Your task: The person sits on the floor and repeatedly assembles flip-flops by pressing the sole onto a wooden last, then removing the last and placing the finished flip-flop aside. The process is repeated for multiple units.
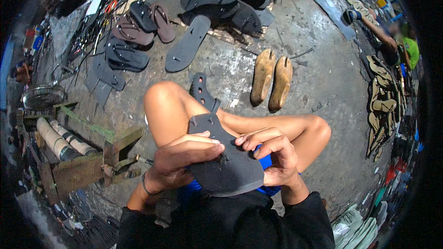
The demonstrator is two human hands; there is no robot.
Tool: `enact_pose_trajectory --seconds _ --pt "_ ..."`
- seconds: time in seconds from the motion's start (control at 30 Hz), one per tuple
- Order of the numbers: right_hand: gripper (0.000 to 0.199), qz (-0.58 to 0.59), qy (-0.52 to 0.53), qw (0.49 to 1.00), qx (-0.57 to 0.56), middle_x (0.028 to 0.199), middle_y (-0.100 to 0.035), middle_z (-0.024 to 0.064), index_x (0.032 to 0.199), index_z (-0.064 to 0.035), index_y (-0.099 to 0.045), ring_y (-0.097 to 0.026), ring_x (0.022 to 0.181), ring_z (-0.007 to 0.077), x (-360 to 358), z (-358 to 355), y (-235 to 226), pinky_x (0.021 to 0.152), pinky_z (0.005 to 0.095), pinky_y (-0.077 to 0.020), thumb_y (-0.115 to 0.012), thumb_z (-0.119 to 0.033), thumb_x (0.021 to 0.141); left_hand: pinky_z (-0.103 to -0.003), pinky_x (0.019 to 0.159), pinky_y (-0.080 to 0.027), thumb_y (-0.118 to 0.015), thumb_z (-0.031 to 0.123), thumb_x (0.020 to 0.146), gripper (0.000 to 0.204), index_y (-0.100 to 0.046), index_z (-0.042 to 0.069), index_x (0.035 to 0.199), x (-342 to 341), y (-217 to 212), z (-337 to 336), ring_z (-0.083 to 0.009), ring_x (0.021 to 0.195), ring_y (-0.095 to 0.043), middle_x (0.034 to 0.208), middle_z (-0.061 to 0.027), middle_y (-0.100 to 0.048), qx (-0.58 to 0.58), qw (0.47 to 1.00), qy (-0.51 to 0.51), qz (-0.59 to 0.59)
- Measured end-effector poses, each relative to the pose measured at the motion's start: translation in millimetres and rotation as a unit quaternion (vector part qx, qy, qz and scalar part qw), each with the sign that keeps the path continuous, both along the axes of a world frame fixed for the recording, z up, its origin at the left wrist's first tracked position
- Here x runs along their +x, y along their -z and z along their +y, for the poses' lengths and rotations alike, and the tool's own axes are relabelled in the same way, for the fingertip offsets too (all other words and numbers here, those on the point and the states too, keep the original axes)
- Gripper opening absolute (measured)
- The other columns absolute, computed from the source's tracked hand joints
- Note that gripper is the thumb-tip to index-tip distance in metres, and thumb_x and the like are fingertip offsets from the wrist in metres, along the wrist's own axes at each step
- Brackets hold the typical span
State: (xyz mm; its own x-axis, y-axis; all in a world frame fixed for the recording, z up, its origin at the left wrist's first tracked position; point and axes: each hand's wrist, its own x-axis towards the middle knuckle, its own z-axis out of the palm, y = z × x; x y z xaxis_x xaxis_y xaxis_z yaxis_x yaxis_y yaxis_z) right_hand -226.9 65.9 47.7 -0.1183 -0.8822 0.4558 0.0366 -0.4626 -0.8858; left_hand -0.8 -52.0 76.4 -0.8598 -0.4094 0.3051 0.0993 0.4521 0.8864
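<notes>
A black flip-flop sole (226,170) lies over my lap, its wide end toward me. Two small dark tabs (203,121) stick up near its far, narrower end. My left hand (182,159) closes round its left edge, fingers lying across the top face beside a small dark tuft (224,158). On the opposite edge my right hand (274,152) grips it, fingertips bent onto the top and thumb at the rim. Both undersides of the grip are hidden. Just beyond the sole, a black clog (203,92) shows by my leg.
Two wooden shoe lasts (263,77) stand ahead on the concrete floor. Black soles (188,44) and brown flip-flops (134,31) lie farther off. A wooden frame (76,170) holding rolls is at left. Beige sandals (380,106) line the right, near another person (390,46).
</notes>
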Motion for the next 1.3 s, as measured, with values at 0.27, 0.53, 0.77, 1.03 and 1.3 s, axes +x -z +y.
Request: enact_pose_trajectory --seconds 0.27,0.53,0.77,1.03,1.3 --pt "0.044 0.179 -0.093 0.979 0.037 0.108 -0.066 0.0122 0.114 -0.0027 -0.067 -0.066 0.103 0.0282 -6.8 -6.8 -16.9 0.089 0.0381 -0.0539 -0.081 -0.01 0.073 -0.05 0.107 -0.043 -0.068 0.017 0.087 0.041 -0.062 0.003 0.125 9.3 5.0 21.1 -0.0289 0.117 -0.063 0.123 -0.0117 -0.067 0.133 0.989 -0.062 -0.012" --pt "0.042 0.188 -0.096 0.977 0.028 0.115 -0.062 0.0119 0.111 -0.0041 -0.065 -0.065 0.103 0.0299 -5.6 -11.1 -12.7 0.09 0.0378 -0.054 -0.08 -0.014 0.073 -0.05 0.105 -0.043 -0.045 0.059 0.096 0.064 -0.062 0.003 0.121 7.3 6.1 3.6 -0.0342 0.116 -0.061 0.123 -0.0129 -0.065 0.023 0.999 0.038 -0.016" --pt "0.03 0.17 -0.156 0.972 0.052 0.107 -0.06 0.0099 0.095 -0.0056 -0.059 -0.059 0.112 0.0322 -3.9 -21.3 -9.1 0.101 0.0434 -0.0454 -0.078 -0.012 0.074 -0.046 0.1 -0.048 -0.058 0.042 0.094 0.047 -0.065 0.001 0.115 8.3 11.6 10.0 -0.0341 0.111 -0.064 0.117 -0.0143 -0.068 0.063 0.998 -0.011 -0.029" --pt "0.073 0.215 0.322 0.89 0.239 0.13 -0.048 0.023 0.134 0.004 -0.045 -0.044 0.128 0.0354 -58.5 -88.8 112.6 0.108 0.0472 -0.0374 -0.08 -0.025 0.077 -0.038 0.087 -0.055 -0.068 0.01 0.078 0.042 -0.059 -0.003 0.117 -22.1 -11.9 29.2 -0.0257 0.092 -0.068 0.105 -0.0122 -0.069 0.299 0.872 -0.387 -0.003" --pt "0.062 0.063 0.304 0.858 0.41 0.124 -0.062 0.0235 0.135 0.0062 -0.048 -0.061 0.112 0.037 -93.3 -84.8 227.6 0.099 0.044 -0.0467 -0.07 -0.023 0.085 -0.051 0.1 -0.051 -0.061 0.009 0.083 0.063 -0.038 0.001 0.141 -24.7 78.5 95.9 -0.0354 0.12 -0.059 0.14 -0.0239 -0.05 0.72 0.689 0.031 0.07"
